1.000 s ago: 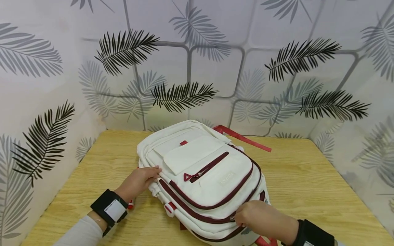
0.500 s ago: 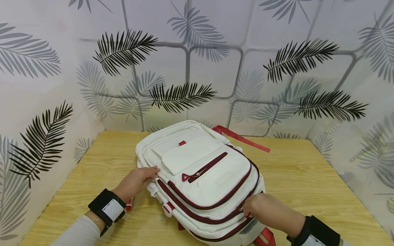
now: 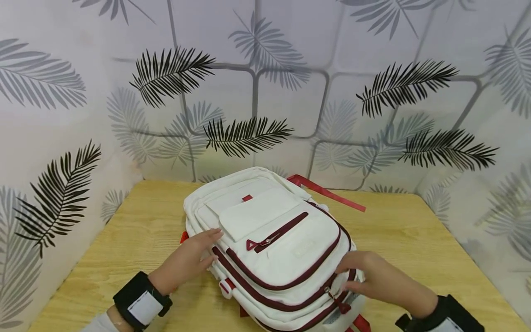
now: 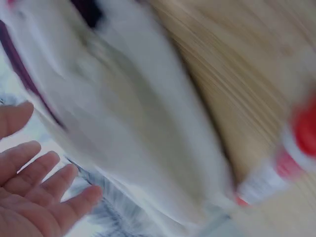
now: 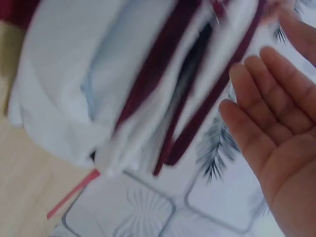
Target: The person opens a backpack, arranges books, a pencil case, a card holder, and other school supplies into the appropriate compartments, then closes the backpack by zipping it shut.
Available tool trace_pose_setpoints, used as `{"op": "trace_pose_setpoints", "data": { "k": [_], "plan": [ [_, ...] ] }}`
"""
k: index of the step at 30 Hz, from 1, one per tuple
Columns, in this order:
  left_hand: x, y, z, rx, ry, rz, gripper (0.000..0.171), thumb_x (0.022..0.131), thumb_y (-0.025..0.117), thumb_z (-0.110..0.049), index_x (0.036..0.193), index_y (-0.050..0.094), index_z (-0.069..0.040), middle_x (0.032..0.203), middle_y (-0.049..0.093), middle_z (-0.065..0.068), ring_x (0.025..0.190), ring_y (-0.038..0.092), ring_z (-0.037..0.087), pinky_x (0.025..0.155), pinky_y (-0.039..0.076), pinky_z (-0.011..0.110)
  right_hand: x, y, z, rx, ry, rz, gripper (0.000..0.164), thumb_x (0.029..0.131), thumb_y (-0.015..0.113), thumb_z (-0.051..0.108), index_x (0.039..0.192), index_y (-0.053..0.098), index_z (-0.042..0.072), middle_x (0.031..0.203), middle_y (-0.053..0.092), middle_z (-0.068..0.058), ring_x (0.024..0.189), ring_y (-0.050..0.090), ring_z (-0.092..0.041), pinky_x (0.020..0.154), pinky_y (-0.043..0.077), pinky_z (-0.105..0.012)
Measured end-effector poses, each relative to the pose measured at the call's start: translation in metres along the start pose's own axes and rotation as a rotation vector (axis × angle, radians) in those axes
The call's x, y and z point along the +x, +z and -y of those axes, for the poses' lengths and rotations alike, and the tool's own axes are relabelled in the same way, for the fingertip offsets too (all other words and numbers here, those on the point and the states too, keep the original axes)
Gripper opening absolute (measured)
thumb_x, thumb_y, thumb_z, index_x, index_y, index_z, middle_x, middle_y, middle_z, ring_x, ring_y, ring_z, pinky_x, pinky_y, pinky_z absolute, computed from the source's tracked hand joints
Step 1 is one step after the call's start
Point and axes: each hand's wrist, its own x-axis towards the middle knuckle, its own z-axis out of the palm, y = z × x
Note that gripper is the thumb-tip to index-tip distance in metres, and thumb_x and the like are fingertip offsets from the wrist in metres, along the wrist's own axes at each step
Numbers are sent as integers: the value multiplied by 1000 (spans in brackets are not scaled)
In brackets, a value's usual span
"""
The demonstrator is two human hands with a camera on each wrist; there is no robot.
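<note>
A white backpack [image 3: 286, 258] with dark red zips lies on its back on the table, tilted. At its left side is my left hand [image 3: 186, 260], fingers loosely extended by the edge; the left wrist view shows that hand [image 4: 39, 192] spread and holding nothing. My right hand [image 3: 379, 279] hovers at the lower right corner with thumb and fingers apart. Just beside its thumb hangs a red zip pull [image 3: 342, 306]. In the right wrist view the right hand [image 5: 281, 118] is spread apart from the bag, and a dark gap [image 5: 192, 59] shows along one zip.
A red strap [image 3: 332, 193] extends over the table behind the bag. In the left wrist view a blurred red-and-white object [image 4: 276, 173] lies by the bag's side. Leaf-patterned cloth [image 3: 290, 101] surrounds the wooden table [image 3: 398, 221].
My right hand has moved up and right along the lower zip, then let go of its pull, which now hangs visible. My left hand has lifted off the bag's side, its fingers spreading.
</note>
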Motion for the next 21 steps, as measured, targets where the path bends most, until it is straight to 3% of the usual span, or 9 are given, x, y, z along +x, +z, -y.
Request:
{"op": "trace_pose_setpoints", "data": {
  "k": [2, 4, 5, 7, 9, 13, 21],
  "plan": [
    [-4, 1, -16, -16, 56, 15, 54, 77, 68, -21, 124, 50, 0, 130, 47, 15, 118, 46, 28, 91, 43, 37, 1, -7, -11, -40, 129, -133, 17, 78, 67, 13, 92, 66, 4, 88, 65, -6, 80, 61, -18, 69, 51, -33],
    [-7, 5, -28, 3, 172, -13, 63, 73, 71, -29, 125, 50, -2, 130, 47, 14, 118, 46, 27, 90, 44, 36, 4, -10, -26, -41, 311, -210, 21, 83, 62, 15, 98, 64, 0, 94, 65, -14, 86, 61, -26, 72, 50, -38],
    [-7, 8, -33, 13, 229, -22, 67, 70, 72, -33, 126, 49, -3, 131, 46, 13, 118, 46, 27, 90, 44, 37, 6, -9, -35, -27, 404, -214, 26, 86, 58, 17, 103, 63, -1, 99, 64, -17, 90, 60, -30, 74, 50, -41],
    [-7, 14, -42, 43, 320, -22, 75, 66, 72, -40, 129, 46, -9, 134, 43, 11, 120, 43, 25, 92, 41, 41, 12, -7, -55, 104, 554, -168, 39, 92, 49, 25, 114, 56, -6, 112, 57, -25, 99, 56, -37, 79, 47, -46],
    [-5, 21, -49, 62, 377, 27, 83, 63, 70, -46, 134, 40, -15, 139, 38, 8, 126, 37, 24, 95, 36, 47, 17, -2, -70, 241, 641, -101, 51, 93, 45, 33, 122, 48, -9, 121, 50, -28, 105, 52, -40, 84, 45, -48],
    [-3, 30, -60, 90, 371, 182, 86, 64, 66, -52, 138, 32, -26, 145, 29, -1, 133, 25, 22, 98, 27, 57, 24, 8, -87, 445, 691, -6, 60, 91, 44, 41, 124, 45, -10, 123, 49, -27, 109, 51, -37, 87, 44, -47],
    [0, 32, -60, 122, 349, 210, 73, 70, 67, -48, 134, 41, -25, 141, 36, -4, 133, 26, 21, 100, 24, 57, 25, 15, -90, 394, 696, -52, 46, 89, 54, 28, 117, 53, -8, 114, 56, -24, 98, 57, -28, 78, 50, -40]
  ]
}}
